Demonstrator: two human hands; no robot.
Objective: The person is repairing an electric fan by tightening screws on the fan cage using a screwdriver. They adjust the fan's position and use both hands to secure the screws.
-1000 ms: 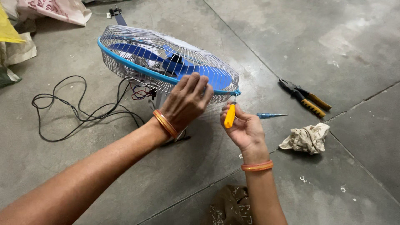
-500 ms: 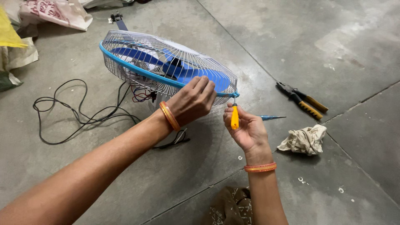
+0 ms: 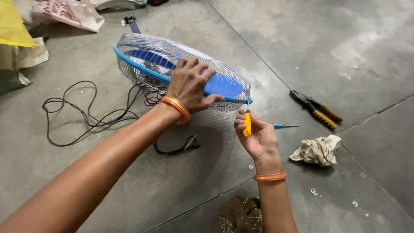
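The wire-caged fan with blue blades and a blue rim band (image 3: 146, 60) lies tilted on the grey concrete floor (image 3: 345, 43), its guard facing up toward me. My left hand (image 3: 192, 86) rests spread across the top of the wire guard, fingers splayed and pressing on the mesh near the rim, gripping nothing. My right hand (image 3: 256, 138) is curled closed around the yellow-handled screwdriver (image 3: 246, 123), held upright with its metal tip up against the blue band at the near edge of the fan. Both my wrists wear orange bangles.

A black power cord (image 3: 86, 116) snakes in loose loops on the floor to the left of the fan, with a shorter black loop lying just under my left forearm. To the right of my right hand a thin blue-handled pointed tool (image 3: 284, 126) lies flat on the floor. Farther right, a pair of pliers with yellow and black grips (image 3: 317, 110) lies near a floor joint, and a crumpled beige rag (image 3: 318, 150) sits just below them. Cloth bags, one yellow (image 3: 15, 26), are heaped at the upper left.
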